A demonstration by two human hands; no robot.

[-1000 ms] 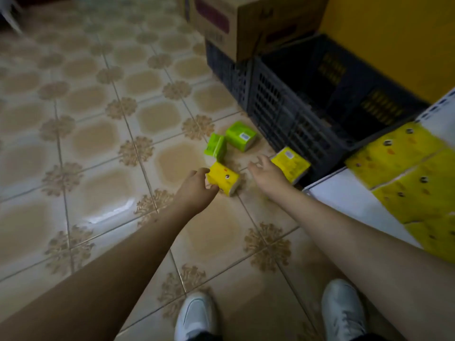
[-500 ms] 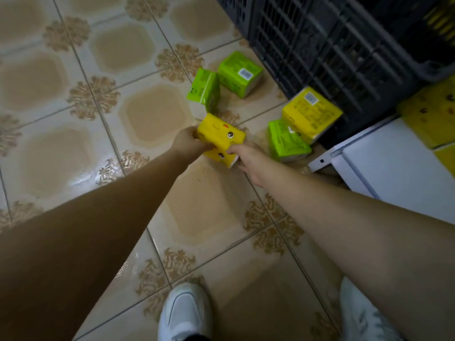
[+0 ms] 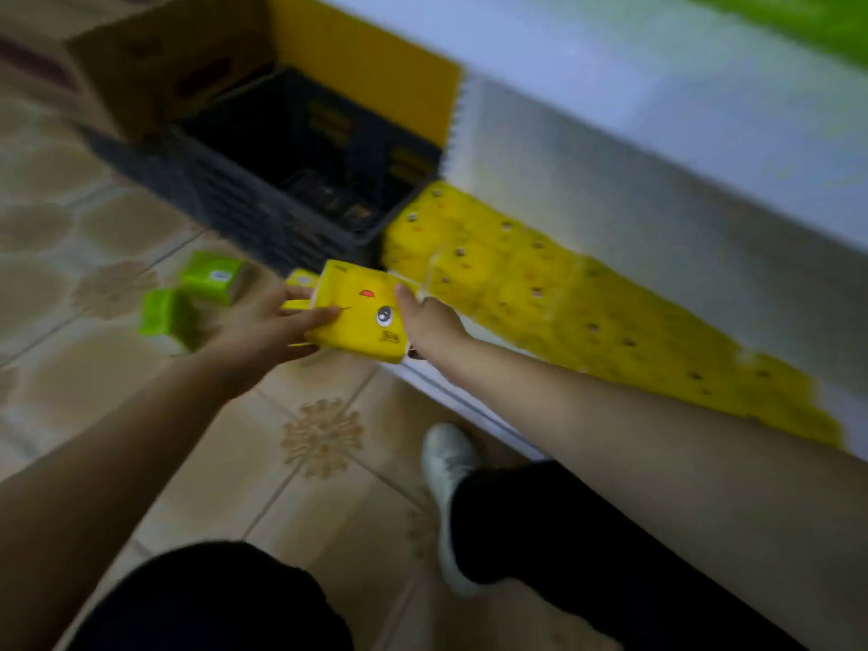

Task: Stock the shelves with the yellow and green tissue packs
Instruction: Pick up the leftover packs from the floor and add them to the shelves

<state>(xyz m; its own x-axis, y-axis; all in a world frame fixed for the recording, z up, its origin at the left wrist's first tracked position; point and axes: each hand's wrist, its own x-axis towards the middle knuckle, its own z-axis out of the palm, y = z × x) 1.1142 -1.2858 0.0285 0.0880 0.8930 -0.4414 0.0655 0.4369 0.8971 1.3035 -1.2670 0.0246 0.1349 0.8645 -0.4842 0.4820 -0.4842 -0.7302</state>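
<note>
Both hands hold a yellow tissue pack (image 3: pixel 357 317) above the tiled floor (image 3: pixel 94 218): the left hand (image 3: pixel 263 326) grips its left end, the right hand (image 3: pixel 430 317) its right. Just beyond, yellow packs (image 3: pixel 563 298) line the white shelf (image 3: pixel 634 190); two green packs (image 3: pixel 188 298) lie near a dark crate (image 3: pixel 263 199).

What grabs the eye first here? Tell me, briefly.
The yellow pack with a cartoon face, held off the floor between the left hand and right hand at centre. Right of it, a yellow row fills the low shelf. Two green packs lie on the tiles at left.
</note>
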